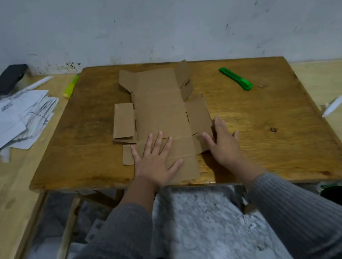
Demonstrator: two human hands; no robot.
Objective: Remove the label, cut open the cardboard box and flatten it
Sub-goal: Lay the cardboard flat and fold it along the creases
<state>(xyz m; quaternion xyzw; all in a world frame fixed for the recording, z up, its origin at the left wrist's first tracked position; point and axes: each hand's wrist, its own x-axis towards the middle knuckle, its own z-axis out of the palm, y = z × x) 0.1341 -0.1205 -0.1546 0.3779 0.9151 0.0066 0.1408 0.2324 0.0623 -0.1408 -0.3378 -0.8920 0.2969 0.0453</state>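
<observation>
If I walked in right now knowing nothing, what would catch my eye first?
Probably the cut-open cardboard spread nearly flat in the middle of the brown table, with the left hand pressing its near end and the right hand at its right edge. Next, the bright green knife lying to the right, and a heap of papers at far left.

One flattened cardboard box point(161, 117), two hands, two utility knives, one pile of papers point(13, 117), one phone point(7, 79).

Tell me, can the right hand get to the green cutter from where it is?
Probably yes. The right hand lies flat at the cardboard's near right edge, holding nothing, and only bare table shows between it and the green cutter.
</observation>
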